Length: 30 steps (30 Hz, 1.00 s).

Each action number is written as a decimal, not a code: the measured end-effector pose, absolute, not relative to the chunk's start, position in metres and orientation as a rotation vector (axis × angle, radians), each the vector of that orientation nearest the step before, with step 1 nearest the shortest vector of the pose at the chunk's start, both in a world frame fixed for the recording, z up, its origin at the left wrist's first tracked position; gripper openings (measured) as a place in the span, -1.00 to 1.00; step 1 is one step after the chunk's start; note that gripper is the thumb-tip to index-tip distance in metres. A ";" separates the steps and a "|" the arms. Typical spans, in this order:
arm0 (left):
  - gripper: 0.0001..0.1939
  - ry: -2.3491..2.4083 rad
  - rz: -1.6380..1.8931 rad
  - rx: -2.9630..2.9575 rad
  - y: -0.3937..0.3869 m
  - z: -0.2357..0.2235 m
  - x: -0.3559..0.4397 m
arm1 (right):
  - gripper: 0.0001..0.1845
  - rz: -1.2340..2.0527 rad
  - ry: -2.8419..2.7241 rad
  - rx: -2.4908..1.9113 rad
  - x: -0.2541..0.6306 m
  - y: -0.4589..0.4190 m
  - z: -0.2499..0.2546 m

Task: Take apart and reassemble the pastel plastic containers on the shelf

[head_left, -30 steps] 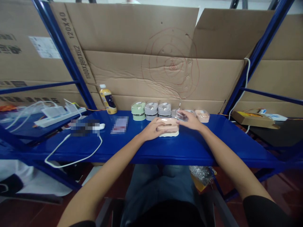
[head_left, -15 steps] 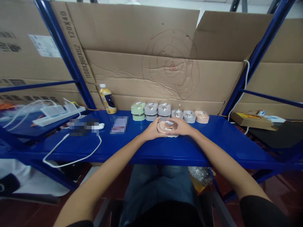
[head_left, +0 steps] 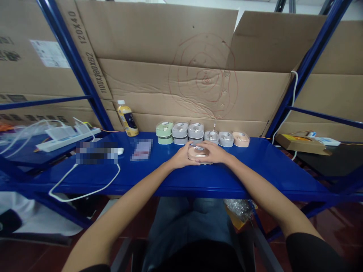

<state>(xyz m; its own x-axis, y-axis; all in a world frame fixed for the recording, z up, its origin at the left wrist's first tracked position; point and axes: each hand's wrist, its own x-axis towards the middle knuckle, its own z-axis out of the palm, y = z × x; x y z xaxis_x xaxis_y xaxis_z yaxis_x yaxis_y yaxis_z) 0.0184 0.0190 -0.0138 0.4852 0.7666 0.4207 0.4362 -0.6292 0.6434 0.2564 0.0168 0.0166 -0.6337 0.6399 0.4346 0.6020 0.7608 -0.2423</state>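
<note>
A small pinkish case (head_left: 197,152) with a clear, shiny lid is held between both hands over the blue shelf top (head_left: 181,182). My left hand (head_left: 180,157) is wrapped round its left side, and my right hand (head_left: 217,153) grips the right side with its fingers across the back and top. A pale edge shows just below the case; what it belongs to is hard to make out. Behind the hands stand stacked green cases (head_left: 165,133), stacked grey cases (head_left: 195,131), single grey cases (head_left: 226,139) and a single peach case (head_left: 241,139).
At the back left stands a yellow drink bottle (head_left: 127,119). A white cable (head_left: 104,187) loops over the shelf's front edge on the left, near a power strip (head_left: 68,140). Cardboard (head_left: 136,83) closes off the back, between blue posts (head_left: 68,49).
My right hand's fingers have shifted slightly left over the lid of the case. Both hands keep hold of it, and the whole view has moved a little.
</note>
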 end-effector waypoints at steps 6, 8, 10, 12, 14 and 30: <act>0.22 0.973 0.978 2.257 0.019 -0.013 0.020 | -0.13 0.023 -2.509 -0.911 0.255 0.013 0.021; 0.22 0.972 0.979 2.256 0.019 -0.012 0.021 | -0.12 0.044 -2.510 -0.920 0.255 0.013 0.022; 0.17 0.968 0.977 2.269 0.017 -0.011 0.021 | -0.11 0.073 -2.505 -0.928 0.255 0.014 0.021; 0.10 0.973 0.961 2.290 0.016 -0.008 0.021 | -0.08 0.107 -2.504 -0.936 0.258 0.015 0.019; 0.04 0.997 0.936 2.307 0.015 -0.006 0.019 | -0.04 0.167 -2.505 -0.931 0.263 0.018 0.018; -0.21 0.983 1.413 2.197 0.021 -0.003 0.011 | -0.06 0.101 -2.070 -0.975 0.318 0.024 0.059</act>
<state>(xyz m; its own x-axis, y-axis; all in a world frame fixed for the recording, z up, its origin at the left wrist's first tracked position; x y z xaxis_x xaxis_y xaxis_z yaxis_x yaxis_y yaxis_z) 0.0113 0.0209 -0.0031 0.2625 0.7113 0.6520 0.3638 -0.6988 0.6159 0.3181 0.0240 0.0587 -0.3582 0.6715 0.6487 0.6051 0.6961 -0.3864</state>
